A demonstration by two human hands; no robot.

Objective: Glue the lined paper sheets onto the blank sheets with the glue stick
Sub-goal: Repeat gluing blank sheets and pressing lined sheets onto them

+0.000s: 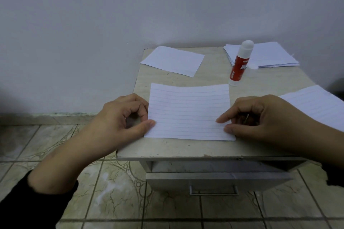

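A lined paper sheet (189,111) lies flat in the middle of the small table (186,148). My left hand (121,117) pinches its left edge, thumb on top near the lower corner. My right hand (264,119) holds its right edge, with forefinger and thumb on the sheet. Whether a blank sheet lies under it is hidden. A red and white glue stick (240,63) stands upright behind the sheet, and its white cap (253,66) lies beside it. A stack of blank sheets (270,55) sits at the back right.
A single sheet (172,60) lies at the back left, overhanging the table edge. More lined paper (316,104) lies at the right edge. The table stands against a white wall; a drawer (214,180) hangs partly open below. Tiled floor lies around.
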